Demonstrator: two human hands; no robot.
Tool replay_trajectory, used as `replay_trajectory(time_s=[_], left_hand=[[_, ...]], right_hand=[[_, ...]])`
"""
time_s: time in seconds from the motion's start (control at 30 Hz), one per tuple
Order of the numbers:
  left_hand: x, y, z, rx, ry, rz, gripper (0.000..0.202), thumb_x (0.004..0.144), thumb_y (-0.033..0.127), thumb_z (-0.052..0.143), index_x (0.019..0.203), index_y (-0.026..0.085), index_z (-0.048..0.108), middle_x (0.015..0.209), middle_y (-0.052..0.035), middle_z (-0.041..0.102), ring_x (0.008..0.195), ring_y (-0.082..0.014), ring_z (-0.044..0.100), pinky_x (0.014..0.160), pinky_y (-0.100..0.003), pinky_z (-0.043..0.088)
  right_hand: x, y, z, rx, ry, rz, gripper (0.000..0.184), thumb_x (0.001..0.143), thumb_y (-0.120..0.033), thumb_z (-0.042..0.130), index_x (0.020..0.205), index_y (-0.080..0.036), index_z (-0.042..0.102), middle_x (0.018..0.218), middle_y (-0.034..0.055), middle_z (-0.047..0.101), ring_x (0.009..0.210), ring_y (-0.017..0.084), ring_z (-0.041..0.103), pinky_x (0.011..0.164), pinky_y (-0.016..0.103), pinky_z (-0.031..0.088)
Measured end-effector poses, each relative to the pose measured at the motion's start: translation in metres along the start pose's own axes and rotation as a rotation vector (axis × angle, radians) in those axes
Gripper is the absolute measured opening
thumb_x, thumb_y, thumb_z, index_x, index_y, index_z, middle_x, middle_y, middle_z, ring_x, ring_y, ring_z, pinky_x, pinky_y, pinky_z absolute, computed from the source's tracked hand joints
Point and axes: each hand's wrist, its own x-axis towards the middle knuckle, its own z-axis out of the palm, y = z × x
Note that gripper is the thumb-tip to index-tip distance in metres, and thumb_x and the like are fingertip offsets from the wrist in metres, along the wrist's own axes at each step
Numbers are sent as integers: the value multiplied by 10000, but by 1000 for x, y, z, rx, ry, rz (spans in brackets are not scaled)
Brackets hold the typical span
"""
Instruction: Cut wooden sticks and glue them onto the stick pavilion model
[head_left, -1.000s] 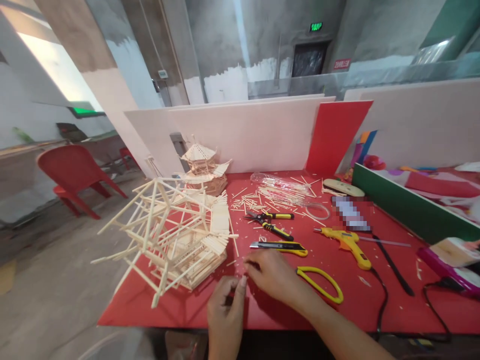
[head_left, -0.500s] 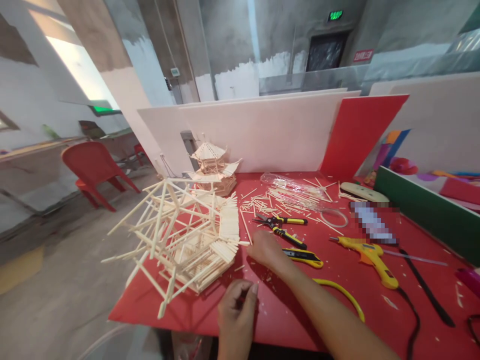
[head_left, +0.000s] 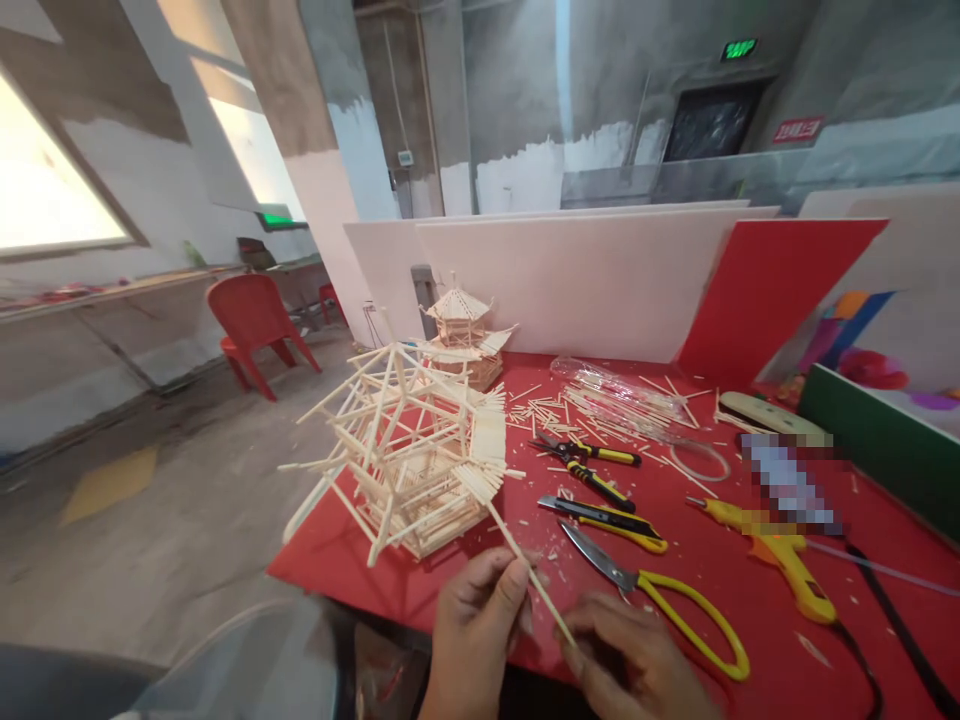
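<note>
A thin wooden stick [head_left: 541,588] runs slantwise between my two hands at the near side of the red table. My left hand [head_left: 484,610] pinches it around the middle, thumb on top. Its lower end is in the closed fingers of my right hand [head_left: 630,655]. The stick's upper end reaches the edge of a half-built pavilion model [head_left: 405,460] of pale sticks; whether it touches cannot be told. That model has a bare roof frame and short slats laid along its right side. Scissors [head_left: 637,580] with yellow handles lie just beyond my right hand.
A finished pagoda model [head_left: 459,330] stands behind. Loose sticks [head_left: 622,405], pliers [head_left: 585,465], a utility knife [head_left: 607,520] and a yellow glue gun [head_left: 780,560] with its cord lie on the red table [head_left: 360,570]. A green board [head_left: 877,430] borders the right side.
My right hand has drawn back from the model's right edge toward me, and a long stick is now held between both hands. The view has swung left, and the scissors now show fully.
</note>
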Motion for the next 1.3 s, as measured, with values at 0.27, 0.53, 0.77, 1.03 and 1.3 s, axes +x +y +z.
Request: replay_trajectory(time_s=[0.27,0.53,0.77,1.03,1.3], left_hand=[[-11,9,-1,-128,209,30,347,605,414,865,781,145,734,548,30,577,437,-43,424,390,-136,307],[-9,7,0,-76,209,74,346,633,430,852,768,154,692,515,43,568,411,-35,406,396,-128,330],[-5,3,-3,-40,206,170,306,689,388,825,820,146,691,619,3,644,443,-49,474,372,-120,337],[-10,8,-5,21,145,219,235,712,346,810,800,151,712,658,-17,664,532,-101,562,429,-166,417],[-13,-2,-4,129,70,187,301,725,401,795,867,136,777,566,-31,655,497,-123,557,423,-197,415]], right_hand=[[1,-4,8,133,-86,20,320,918,-443,549,730,-216,672,658,-8,640,637,143,578,629,221,435],[0,4,12,150,-155,29,364,928,-470,525,734,-197,669,690,-4,606,661,139,557,621,225,411],[-3,16,12,176,-193,91,326,921,-445,547,760,-198,684,702,-1,645,655,137,582,604,216,429],[2,17,2,237,17,108,351,935,-487,536,824,-208,716,733,4,647,688,151,585,645,239,451],[15,-2,3,416,49,53,271,907,-449,606,842,-230,753,727,-9,684,691,146,602,661,231,464]])
